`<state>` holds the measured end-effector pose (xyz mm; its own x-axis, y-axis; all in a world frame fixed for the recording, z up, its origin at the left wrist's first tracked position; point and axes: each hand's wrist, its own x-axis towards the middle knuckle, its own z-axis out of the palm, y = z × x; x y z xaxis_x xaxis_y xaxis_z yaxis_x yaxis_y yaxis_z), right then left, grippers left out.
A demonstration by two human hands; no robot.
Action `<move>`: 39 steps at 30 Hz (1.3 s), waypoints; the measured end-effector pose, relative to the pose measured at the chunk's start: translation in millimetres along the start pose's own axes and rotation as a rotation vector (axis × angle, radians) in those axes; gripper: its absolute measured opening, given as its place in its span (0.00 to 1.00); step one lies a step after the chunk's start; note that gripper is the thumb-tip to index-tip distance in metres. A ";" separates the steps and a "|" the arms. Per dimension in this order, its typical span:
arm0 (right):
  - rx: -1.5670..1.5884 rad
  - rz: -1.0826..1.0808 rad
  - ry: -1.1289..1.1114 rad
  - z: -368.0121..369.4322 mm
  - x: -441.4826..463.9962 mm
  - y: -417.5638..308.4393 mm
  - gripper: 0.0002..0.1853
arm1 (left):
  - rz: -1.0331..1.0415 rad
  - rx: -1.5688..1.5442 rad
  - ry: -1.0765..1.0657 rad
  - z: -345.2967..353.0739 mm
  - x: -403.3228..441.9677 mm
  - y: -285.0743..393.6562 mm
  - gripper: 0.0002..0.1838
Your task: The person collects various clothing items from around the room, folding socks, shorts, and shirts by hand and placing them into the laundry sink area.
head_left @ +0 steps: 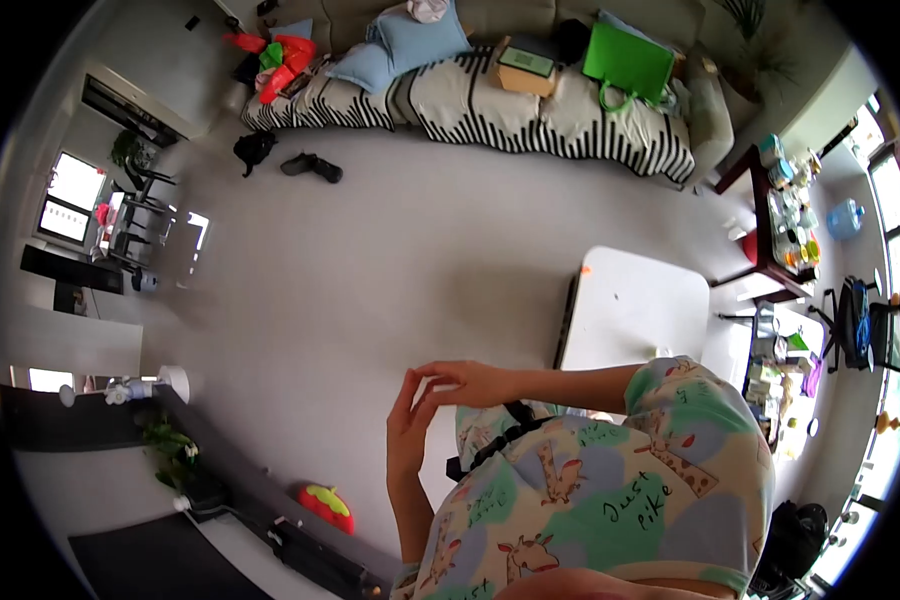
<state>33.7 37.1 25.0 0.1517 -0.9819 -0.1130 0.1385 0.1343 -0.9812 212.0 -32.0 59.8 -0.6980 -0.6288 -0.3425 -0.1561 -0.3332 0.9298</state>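
In front of my body, my left hand (405,418) and my right hand (462,381) come together at the fingertips. The left hand rises from below with its fingers stretched upward. From the right, the other reaches across with its fingers out and slightly bent, overlapping the left fingertips. I see nothing held in either hand. Beneath them are a patterned shirt (590,480) with giraffe prints and a dark strap (500,440) at the waist. The nearest furniture is a white-topped table (635,305) beyond my right forearm.
A long sofa (470,105) with cushions and a green bag (627,62) stands at the far side. Dark shoes (311,166) lie on the floor before it. Cluttered tables (765,215) line the right. A red strawberry-shaped item (327,508) is on the lower left.
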 end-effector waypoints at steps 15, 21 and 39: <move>0.153 0.085 0.679 -274.8 296.0 -95.0 0.27 | -0.083 0.337 -0.611 -114.4 515.6 188.4 0.33; 0.417 0.067 0.935 -441.8 365.0 -51.8 0.24 | 0.090 0.514 -0.835 -15.5 727.2 275.1 0.38; 0.562 -0.092 1.488 -872.2 590.6 -133.5 0.18 | -0.108 0.631 -0.540 58.5 1450.0 355.2 0.40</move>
<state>-748.8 -677.0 -47.2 -0.8799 -0.1924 -0.4345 0.4710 -0.2311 -0.8513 -896.4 -1021.1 -98.8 -0.8706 -0.1398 -0.4717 -0.4909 0.1845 0.8514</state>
